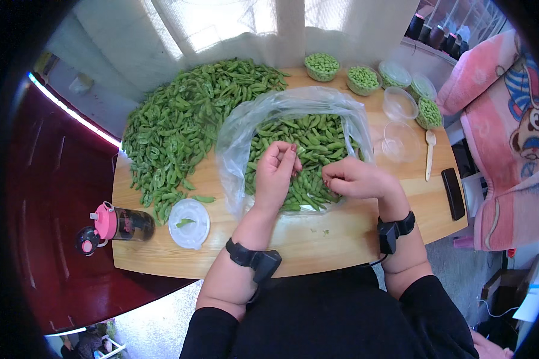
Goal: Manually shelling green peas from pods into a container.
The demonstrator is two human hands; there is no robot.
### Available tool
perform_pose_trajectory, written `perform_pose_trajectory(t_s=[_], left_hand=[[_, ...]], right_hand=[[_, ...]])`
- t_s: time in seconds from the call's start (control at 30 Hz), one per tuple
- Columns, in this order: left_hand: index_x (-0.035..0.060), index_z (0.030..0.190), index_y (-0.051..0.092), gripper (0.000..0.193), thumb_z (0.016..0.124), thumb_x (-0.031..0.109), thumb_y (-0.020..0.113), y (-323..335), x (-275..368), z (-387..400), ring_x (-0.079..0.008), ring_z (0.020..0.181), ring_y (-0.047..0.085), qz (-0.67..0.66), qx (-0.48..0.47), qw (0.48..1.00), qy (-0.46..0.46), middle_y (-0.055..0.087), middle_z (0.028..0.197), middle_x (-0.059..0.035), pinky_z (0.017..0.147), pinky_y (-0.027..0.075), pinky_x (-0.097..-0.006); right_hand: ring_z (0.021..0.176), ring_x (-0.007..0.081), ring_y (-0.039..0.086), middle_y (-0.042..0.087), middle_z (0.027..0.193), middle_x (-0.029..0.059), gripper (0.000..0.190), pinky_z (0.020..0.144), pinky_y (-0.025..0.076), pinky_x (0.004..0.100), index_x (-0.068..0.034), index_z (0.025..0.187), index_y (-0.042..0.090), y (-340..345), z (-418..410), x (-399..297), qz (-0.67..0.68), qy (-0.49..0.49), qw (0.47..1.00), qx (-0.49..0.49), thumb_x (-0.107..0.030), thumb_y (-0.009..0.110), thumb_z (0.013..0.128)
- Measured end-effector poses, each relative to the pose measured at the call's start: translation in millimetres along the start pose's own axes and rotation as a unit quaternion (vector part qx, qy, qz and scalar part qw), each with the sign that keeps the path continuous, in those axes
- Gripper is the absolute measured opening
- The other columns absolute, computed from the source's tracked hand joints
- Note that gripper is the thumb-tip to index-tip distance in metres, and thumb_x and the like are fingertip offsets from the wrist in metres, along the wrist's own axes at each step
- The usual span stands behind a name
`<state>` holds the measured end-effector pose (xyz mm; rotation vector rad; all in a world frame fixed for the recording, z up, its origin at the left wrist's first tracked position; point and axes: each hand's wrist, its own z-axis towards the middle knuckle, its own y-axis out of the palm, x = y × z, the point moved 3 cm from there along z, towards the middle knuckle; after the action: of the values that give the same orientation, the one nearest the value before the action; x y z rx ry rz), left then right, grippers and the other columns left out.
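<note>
A clear plastic bag (236,157) lies wide-mouthed on the wooden table, filled with green soybean pods (314,134). Over the pods, my left hand (276,172) has its thumb and fingers pinched together; a small pale green bit shows by the fingertips, but whether it is held is unclear. My right hand (357,177) is at the bag's right side, its fingers curled inward just above the pods. What those fingers hold, if anything, is hidden. A large heap of flattened pods (175,116) spreads to the left of the bag.
Bowls of shelled beans (322,67) and clear plastic containers (399,103) stand at the back right, near a spoon (429,155) and a black phone-like object (452,194). At left are a round lid (189,224) and a pink-topped bottle (128,223). Another person's hand (489,345) shows at lower right.
</note>
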<state>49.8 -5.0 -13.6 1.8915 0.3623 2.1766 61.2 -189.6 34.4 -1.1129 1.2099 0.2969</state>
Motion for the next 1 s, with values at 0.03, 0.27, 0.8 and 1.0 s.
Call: perform_pose_trajectory(t_s=[0.03, 0.27, 0.8, 1.0], left_hand=[[0.0061, 0.096, 0.058, 0.009, 0.098, 0.015, 0.057, -0.9, -0.6, -0.2, -0.0061, 0.064, 0.054, 0.001, 0.0, 1.0, 0.002, 0.06, 0.073, 0.0003, 0.059, 0.042, -0.0201], [0.0065, 0.096, 0.057, 0.011, 0.099, 0.016, 0.055, 0.1, 0.8, -2.7, -0.0031, 0.063, 0.051, 0.019, -0.009, 1.0, 0.004, 0.058, 0.071, 0.0026, 0.057, 0.038, -0.0182], [0.0033, 0.099, 0.056, 0.006, 0.097, 0.009, 0.056, 16.1, 14.2, -10.2, -0.0061, 0.068, 0.054, 0.107, -0.049, 0.991, 0.069, 0.059, 0.078, -0.0001, 0.062, 0.042, -0.0192], [0.0035, 0.101, 0.053, 0.006, 0.097, 0.007, 0.057, 14.5, 15.9, -11.4, -0.0036, 0.068, 0.053, -0.01, -0.055, 0.998, 0.024, 0.06, 0.079, 0.0002, 0.061, 0.041, -0.0179]], right_hand=[[0.061, 0.0144, 0.051, 0.056, 0.067, 0.007, 0.014, 0.057, 0.042, 0.0328, 0.0, 0.078, 0.054, 0.9, 2.0, -4.5, -0.043, 0.001, 0.999, 0.012, -0.01, 0.049, 0.085], [0.065, 0.0079, 0.055, 0.066, 0.098, 0.0066, 0.024, 0.06, 0.046, 0.0208, 0.001, 0.115, 0.057, 10.5, 20.4, -46.3, 0.397, -0.102, 0.863, 0.294, -0.004, 0.043, 0.096], [0.062, 0.004, 0.048, 0.056, 0.073, -0.0018, 0.017, 0.055, 0.038, 0.0202, -0.005, 0.092, 0.052, 17.7, 25.0, 1.3, 0.27, -0.031, 0.937, 0.219, -0.02, 0.052, 0.099], [0.065, 0.0057, 0.054, 0.059, 0.072, 0.0009, 0.015, 0.057, 0.042, 0.0225, -0.001, 0.094, 0.053, 15.8, 19.2, -6.2, 0.224, -0.044, 0.957, 0.176, -0.015, 0.057, 0.095]])
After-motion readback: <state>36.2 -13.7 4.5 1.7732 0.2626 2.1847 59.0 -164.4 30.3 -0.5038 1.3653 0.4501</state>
